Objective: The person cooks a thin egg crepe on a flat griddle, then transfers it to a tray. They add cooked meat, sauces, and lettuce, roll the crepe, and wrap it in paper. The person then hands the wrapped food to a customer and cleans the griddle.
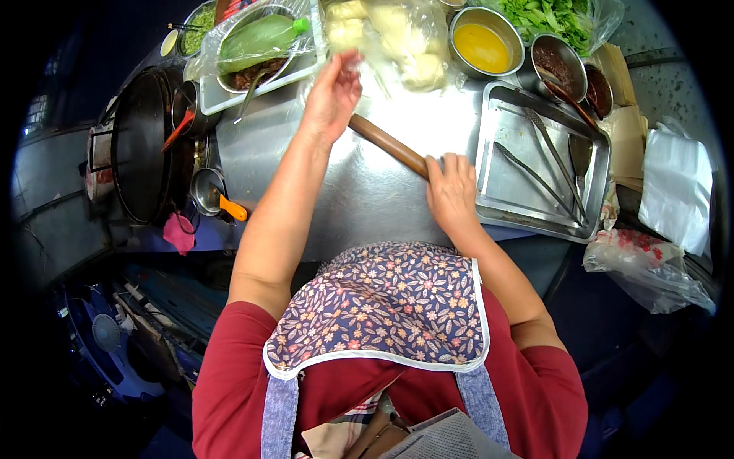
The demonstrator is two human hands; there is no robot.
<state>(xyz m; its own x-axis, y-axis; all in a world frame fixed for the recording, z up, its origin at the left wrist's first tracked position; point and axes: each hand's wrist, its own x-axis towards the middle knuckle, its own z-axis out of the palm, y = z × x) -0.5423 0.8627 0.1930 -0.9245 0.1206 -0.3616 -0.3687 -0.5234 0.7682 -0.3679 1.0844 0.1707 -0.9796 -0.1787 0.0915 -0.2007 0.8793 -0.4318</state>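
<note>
A brown wooden rolling pin (386, 143) lies slanted on the steel worktop (359, 191). My right hand (451, 191) rests on its near end, fingers curled over it. My left hand (332, 96) reaches toward the far end of the pin, fingers spread and blurred, close to a clear bag of pale dough balls (397, 42). Whether it touches the bag or the pin I cannot tell.
A steel tray (508, 195) with tongs and a spatula sits at the right. Bowls of yellow liquid (483, 47) and dark sauce (558, 61), and greens (550, 15), stand behind. A black round griddle (141, 145) and small pots are at the left. White paper and bags lie far right.
</note>
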